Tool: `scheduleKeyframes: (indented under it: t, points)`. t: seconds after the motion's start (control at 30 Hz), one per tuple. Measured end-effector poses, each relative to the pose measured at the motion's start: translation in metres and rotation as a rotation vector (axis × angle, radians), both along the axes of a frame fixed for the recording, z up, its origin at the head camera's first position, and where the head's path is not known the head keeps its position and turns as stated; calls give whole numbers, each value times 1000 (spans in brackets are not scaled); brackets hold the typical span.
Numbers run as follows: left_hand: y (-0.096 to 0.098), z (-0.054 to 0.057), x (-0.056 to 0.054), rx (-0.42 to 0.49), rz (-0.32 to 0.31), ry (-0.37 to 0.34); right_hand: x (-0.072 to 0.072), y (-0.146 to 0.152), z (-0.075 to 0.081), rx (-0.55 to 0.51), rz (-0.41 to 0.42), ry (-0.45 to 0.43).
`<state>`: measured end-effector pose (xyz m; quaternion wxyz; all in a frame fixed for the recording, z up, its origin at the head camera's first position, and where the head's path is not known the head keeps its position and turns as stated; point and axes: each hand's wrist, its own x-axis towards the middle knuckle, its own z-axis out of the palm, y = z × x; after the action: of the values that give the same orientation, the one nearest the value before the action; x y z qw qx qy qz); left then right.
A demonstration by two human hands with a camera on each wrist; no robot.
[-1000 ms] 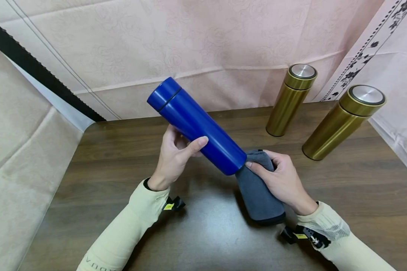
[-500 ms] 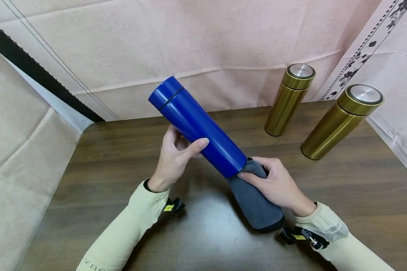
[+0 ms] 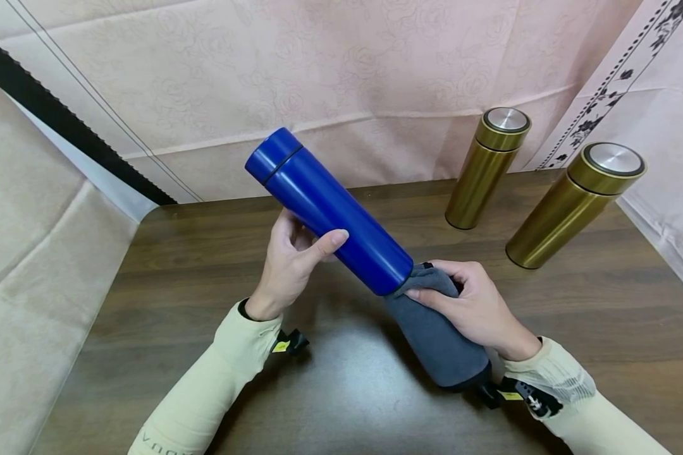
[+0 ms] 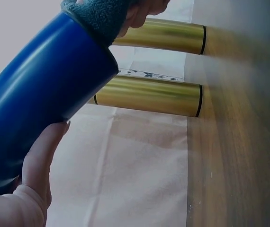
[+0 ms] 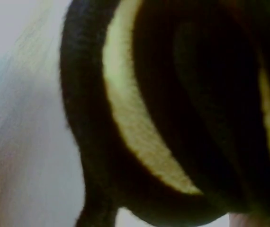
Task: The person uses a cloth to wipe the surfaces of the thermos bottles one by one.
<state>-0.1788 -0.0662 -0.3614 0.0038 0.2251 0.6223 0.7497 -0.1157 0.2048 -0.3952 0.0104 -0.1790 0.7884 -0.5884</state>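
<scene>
A blue thermos bottle (image 3: pixel 336 218) is held up at a slant, its lid end to the upper left. My left hand (image 3: pixel 293 262) grips its middle from below, thumb across the front. At the lower end, my right hand (image 3: pixel 475 306) pinches a dark grey cloth (image 3: pixel 438 335) against the base, with the loose part hanging below. From the left wrist, the cloth (image 4: pixel 102 19) shows a fluffy face pressed at the end of the blue bottle (image 4: pixel 45 80). Blurred folds of the cloth (image 5: pixel 139 123) fill most of the right wrist view.
Two gold thermos bottles with silver lid tops stand on the wooden table (image 3: pixel 176 272) at the right: one farther back (image 3: pixel 486 170), one nearer (image 3: pixel 575 205). Pale patterned fabric (image 3: pixel 319 76) hangs behind the table. A strip of floral border (image 3: pixel 609 95) runs down at the right.
The right hand and cloth have shifted slightly left and down, then a little back right, against the bottle's base. The left hand and blue bottle have barely moved.
</scene>
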Motion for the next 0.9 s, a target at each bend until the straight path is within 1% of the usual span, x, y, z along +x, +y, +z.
scheduleKeyframes:
  t: [0.13,0.27,0.4,0.5,0.63,0.73,0.8,0.9]
  points:
    - [0,1,0,-11,-3,7,-1,0,-2,-6,-25,7]
    - [-1,2,0,-15,-6,16,-2,0,-2,-6,-90,-7]
    - [-1,1,1,-24,-2,13,-4,0,-1,9,-170,-73]
    - [0,1,2,-17,-3,23,-5,0,-1,13,-195,-126]
    - [3,2,4,17,-4,63,-4,0,-1,1,-186,-159]
    - [6,2,6,40,-5,96,-4,-1,-4,-19,-152,-175]
    - [7,2,7,47,-5,112,-3,-2,-7,-23,-122,-176]
    - [8,2,7,51,-8,127,-2,-5,-10,-4,-80,-149]
